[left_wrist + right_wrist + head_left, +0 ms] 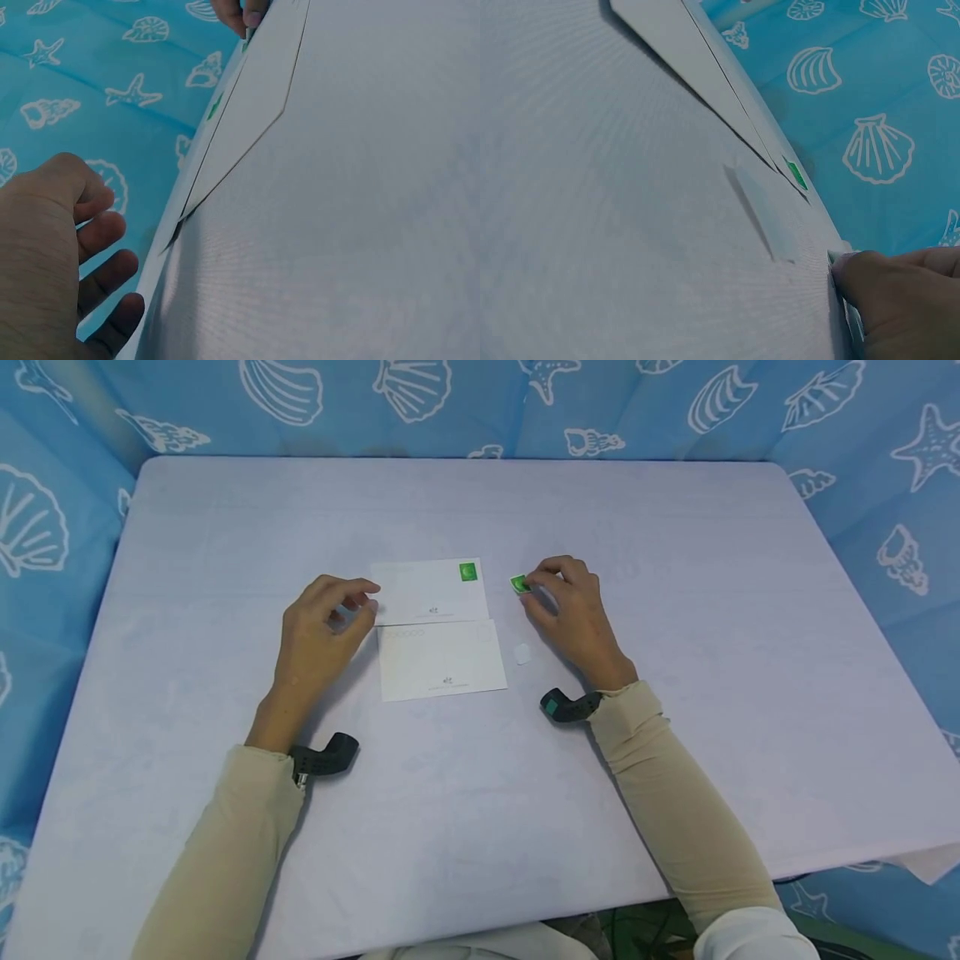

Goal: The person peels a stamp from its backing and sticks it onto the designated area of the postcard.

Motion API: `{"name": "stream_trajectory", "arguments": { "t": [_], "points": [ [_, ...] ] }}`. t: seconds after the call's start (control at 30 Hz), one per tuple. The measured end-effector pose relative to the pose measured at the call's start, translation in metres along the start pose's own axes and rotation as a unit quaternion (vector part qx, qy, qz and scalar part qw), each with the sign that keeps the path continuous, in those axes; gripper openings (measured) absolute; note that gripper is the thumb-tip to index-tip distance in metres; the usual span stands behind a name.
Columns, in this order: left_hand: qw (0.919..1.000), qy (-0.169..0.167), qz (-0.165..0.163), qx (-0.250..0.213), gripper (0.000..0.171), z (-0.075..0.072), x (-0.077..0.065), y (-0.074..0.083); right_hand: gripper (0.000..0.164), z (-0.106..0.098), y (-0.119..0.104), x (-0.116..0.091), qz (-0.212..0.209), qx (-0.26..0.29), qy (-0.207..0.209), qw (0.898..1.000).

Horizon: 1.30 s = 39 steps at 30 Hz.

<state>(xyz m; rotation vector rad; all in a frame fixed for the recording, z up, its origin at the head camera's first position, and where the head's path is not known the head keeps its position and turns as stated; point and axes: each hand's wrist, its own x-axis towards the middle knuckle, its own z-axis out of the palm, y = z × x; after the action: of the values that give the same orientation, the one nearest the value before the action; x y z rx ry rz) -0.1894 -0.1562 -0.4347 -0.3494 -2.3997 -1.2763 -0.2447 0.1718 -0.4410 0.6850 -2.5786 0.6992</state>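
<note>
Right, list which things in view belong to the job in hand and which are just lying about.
Likely for the job:
green stamp in the right hand
stamped upper card
unstamped lower card

Seemingly just around:
small pale scrap
shell-patterned backdrop

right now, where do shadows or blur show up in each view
Head: soft, even light, a soft shadow beside the left hand, the print on the lower card too small to read; left wrist: dimmer, that hand's fingers shaded, the card steeply slanted; right wrist: hazy, soft detail, a darker shadow along one edge of the slip.
</note>
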Motion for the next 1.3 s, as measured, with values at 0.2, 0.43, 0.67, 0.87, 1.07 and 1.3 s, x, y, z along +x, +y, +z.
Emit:
{"name": "stream_trajectory", "arguments": {
  "t": [0.2,0.43,0.67,0.87,1.07,1.3],
  "points": [
    [1.0,-0.004,0.008,-0.001,0.02,0.001,0.001,-0.002,0.018,0.0,0.001,0.001,-0.005,-0.015,0.004,1.0],
    [1.0,-0.008,0.0,0.004,0.021,-0.004,-0.001,-0.001,0.013,0.002,-0.002,0.003,0.013,0.023,0.037,0.999],
    [0.9996,0.021,-0.015,-0.014,0.02,-0.002,-0.005,0.003,0.01,0.0,-0.002,0.001,0.019,0.066,0.09,0.994],
    [0.9996,0.017,-0.01,-0.02,0.02,0.001,-0.009,0.009,0.011,0.0,-0.004,0.0,0.048,0.089,0.096,0.99],
    [0.9992,0.019,-0.011,-0.033,0.019,0.0,-0.011,0.012,0.012,0.002,-0.006,-0.003,0.079,0.132,0.104,0.983],
    [0.9988,0.014,-0.01,-0.047,0.019,0.004,-0.015,0.017,0.012,-0.003,-0.016,-0.011,0.099,0.177,0.123,0.972]
  ]
}}
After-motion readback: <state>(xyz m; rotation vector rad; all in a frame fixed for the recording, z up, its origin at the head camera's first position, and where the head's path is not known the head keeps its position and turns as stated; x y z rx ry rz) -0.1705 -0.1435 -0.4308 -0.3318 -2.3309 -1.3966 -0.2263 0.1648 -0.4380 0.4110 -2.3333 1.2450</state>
